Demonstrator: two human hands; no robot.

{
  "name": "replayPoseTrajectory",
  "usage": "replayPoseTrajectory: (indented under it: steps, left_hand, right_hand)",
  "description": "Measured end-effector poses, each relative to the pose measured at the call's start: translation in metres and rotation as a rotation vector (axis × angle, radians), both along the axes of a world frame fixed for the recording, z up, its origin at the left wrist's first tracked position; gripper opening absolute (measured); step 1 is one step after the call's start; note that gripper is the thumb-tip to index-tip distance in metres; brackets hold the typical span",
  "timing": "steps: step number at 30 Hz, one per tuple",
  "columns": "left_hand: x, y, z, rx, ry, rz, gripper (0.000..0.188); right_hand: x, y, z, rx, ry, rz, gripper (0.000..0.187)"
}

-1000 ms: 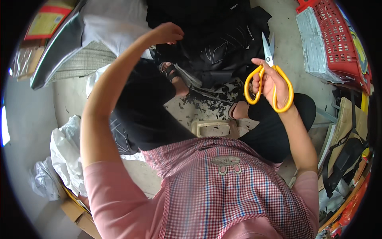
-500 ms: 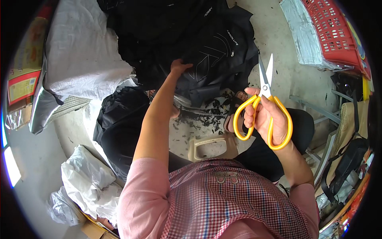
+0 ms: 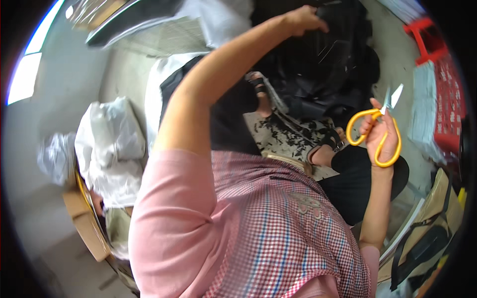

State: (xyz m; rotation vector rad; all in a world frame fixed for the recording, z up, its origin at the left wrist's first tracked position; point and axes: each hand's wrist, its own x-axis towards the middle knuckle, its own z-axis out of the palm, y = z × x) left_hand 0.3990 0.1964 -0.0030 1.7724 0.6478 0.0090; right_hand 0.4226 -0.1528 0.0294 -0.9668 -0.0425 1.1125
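Note:
My right hand [image 3: 382, 135] is closed around the yellow handles of a pair of scissors [image 3: 356, 124]. The metal blades stand slightly apart and point upward, with nothing between them. My left arm stretches far forward, and my left hand [image 3: 305, 21] is at the black sheets [image 3: 343, 54], its fingers and thumb on either side of dark material. Motion blurs that hand somewhat. Thin pale lines mark the sheets, which lie heaped on the floor beyond my feet. Small black scraps [image 3: 278, 136] are scattered between my sandalled feet.
White plastic bags [image 3: 112, 149] and a cardboard box [image 3: 87, 223] stand at the left. A red crate [image 3: 428, 39] and a silvery wrapped bundle [image 3: 423, 104] are at the far right. Nearer right is a tan chair-like thing [image 3: 422, 228] with black straps. A low stool's edge [image 3: 285, 160] shows before my apron.
The view has swung toward the left, so the surroundings appear shifted. My left arm reaches farther forward over the black sheets. The scissors remain in my right hand, blades still slightly apart.

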Motion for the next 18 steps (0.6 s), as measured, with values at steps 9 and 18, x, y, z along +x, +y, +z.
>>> replayPoseTrajectory:
  steps: [9,18]
  left_hand:
    - [-0.309,0.023,0.253,-0.918,-0.653,-0.003,0.013]
    - [-0.409,0.013,0.293,-0.513,-0.731,0.228,0.012]
  right_hand:
    - [0.011,0.001,-0.018,-0.036,-0.093,0.036,0.038]
    - [-0.006,0.019,-0.029,-0.157,-0.222,0.167,0.038]
